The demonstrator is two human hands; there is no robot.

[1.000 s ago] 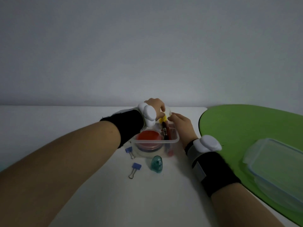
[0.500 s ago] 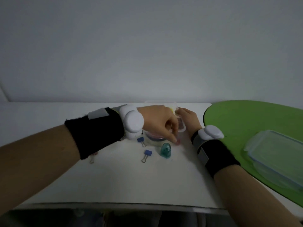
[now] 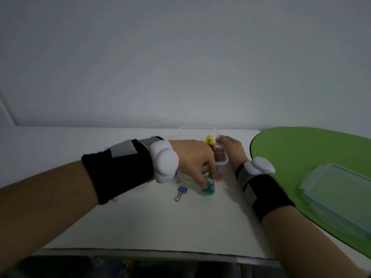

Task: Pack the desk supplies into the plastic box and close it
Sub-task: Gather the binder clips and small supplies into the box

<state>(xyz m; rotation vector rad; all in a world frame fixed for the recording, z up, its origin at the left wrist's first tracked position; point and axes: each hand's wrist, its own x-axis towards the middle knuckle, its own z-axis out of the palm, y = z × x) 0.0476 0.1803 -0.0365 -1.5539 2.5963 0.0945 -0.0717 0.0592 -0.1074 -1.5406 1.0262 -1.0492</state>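
Note:
A small clear plastic box [image 3: 221,161] stands on the white table, with a yellow item [image 3: 209,140] and dark pens showing inside. My right hand [image 3: 230,150] grips the box's right rim. My left hand [image 3: 193,157] reaches down in front of the box, fingers closed around a teal translucent pencil sharpener [image 3: 208,188] that rests on the table. A blue binder clip [image 3: 181,192] lies left of the sharpener. A small red item [image 3: 218,176] sits by the box's front corner. A second clip is mostly hidden under my left wrist.
A green mat [image 3: 301,153] covers the table's right side. On it lies a larger clear lidded container [image 3: 339,193]. The table's front edge [image 3: 152,252] runs near the bottom of the view. A plain wall rises behind.
My left hand left the box's back rim, swung forward and came down on the teal sharpener. My right hand stayed at the box. The camera tilted down, bringing the table edge into view.

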